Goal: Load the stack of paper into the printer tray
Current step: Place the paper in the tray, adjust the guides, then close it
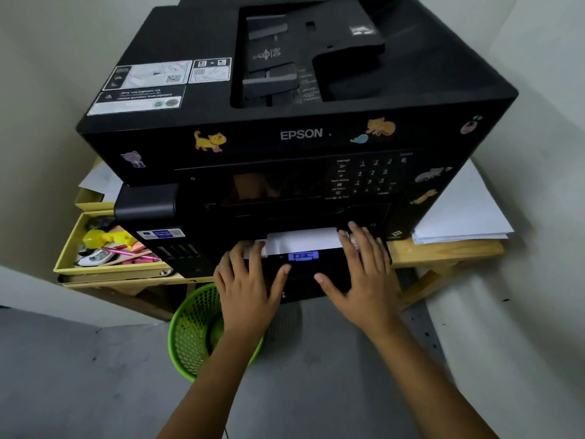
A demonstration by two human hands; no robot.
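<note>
A big black Epson printer (pixel 297 134) with cat stickers stands on a wooden table. Its paper tray (pixel 304 274) sticks out a little at the lower front, with a blue tab (pixel 303 256) on it. White paper (pixel 304 240) lies in the tray, mostly inside the printer. My left hand (pixel 250 280) lies flat on the tray's left side, fingers spread, fingertips touching the paper's left corner. My right hand (pixel 364 274) lies flat on the tray's right side, fingers reaching the paper's right edge. Neither hand grips anything.
A green mesh bin (pixel 193 331) stands on the floor under the table's front. A yellow box (pixel 66 255) of pens and small items sits left of the printer. A pile of white sheets (pixel 459 217) lies on the wooden table (pixel 443 251) to the right.
</note>
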